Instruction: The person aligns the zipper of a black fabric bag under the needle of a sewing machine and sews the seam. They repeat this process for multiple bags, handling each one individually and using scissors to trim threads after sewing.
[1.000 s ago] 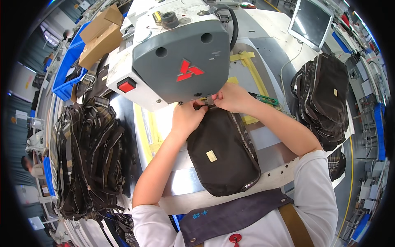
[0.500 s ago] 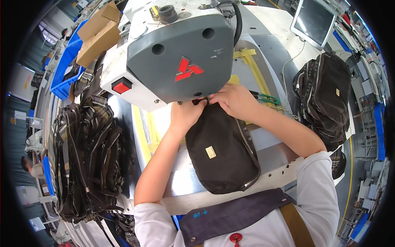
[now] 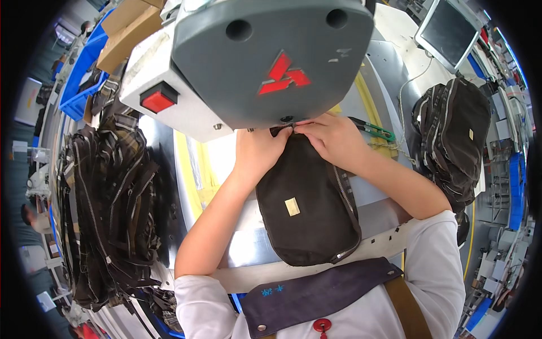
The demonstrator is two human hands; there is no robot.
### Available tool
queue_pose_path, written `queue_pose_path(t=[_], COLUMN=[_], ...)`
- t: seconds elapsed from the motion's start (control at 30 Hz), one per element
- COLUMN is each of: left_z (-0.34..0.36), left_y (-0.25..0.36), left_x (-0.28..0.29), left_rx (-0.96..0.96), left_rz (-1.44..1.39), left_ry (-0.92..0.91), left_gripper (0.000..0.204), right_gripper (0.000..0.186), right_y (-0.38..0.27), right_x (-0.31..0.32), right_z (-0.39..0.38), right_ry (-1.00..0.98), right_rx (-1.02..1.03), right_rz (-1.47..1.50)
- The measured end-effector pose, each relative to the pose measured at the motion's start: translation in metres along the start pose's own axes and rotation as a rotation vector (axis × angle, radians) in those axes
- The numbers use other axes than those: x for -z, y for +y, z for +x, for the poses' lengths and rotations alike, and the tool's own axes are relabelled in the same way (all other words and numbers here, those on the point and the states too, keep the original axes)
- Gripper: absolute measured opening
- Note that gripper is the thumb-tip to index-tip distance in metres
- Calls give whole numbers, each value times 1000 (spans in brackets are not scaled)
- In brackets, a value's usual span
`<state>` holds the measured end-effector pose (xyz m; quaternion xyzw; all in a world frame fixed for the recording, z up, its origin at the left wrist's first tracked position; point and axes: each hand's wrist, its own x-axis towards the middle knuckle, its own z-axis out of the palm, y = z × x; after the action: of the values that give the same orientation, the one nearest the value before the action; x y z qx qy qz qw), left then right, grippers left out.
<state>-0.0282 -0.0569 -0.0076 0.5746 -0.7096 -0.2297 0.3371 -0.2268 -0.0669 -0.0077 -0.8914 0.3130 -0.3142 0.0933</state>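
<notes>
Bag, one, dark brown, with a small cream label and a metal zip along its right side. Lies flat at the middle of the worktop, its rounded end reaching the near edge, its far end under the front of the machine.

Left hand, one: thumb and fingers pinched on the far end of the bag. Right hand, one: likewise pinched there, close beside the left; whether the fingertips meet cannot be told.

Machine, one, grey front, white side with a red switch.

Bags, heaped, dark and plaid, at the worktop's left edge. Bags, stacked, dark, at its right edge.

Tool, one, green and black, just right of the right hand.

Screen, one, white-framed, toward the far right corner.
</notes>
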Motion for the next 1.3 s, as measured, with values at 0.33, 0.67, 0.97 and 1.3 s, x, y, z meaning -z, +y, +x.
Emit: queue_pose_path(t=[0.33,0.67,0.97,1.3], left_z=[-3,-15,-29,-29], left_y=[-2,3,9,10], left_x=[-10,2,14,14], left_rx=[-9,-190,-416,-423], left_rz=[66,276,188,222], left_ry=[105,125,-36,-56], left_gripper=[20,22,27,30], right_gripper=[33,31,16,12], right_y=[-3,-4,-7,-2], right_x=[4,-2,-1,7], right_z=[2,0,-1,16], right_ry=[-83,-92,61,-85], right_rx=[127,131,-163,-580], right_rz=[-150,-230,-8,264])
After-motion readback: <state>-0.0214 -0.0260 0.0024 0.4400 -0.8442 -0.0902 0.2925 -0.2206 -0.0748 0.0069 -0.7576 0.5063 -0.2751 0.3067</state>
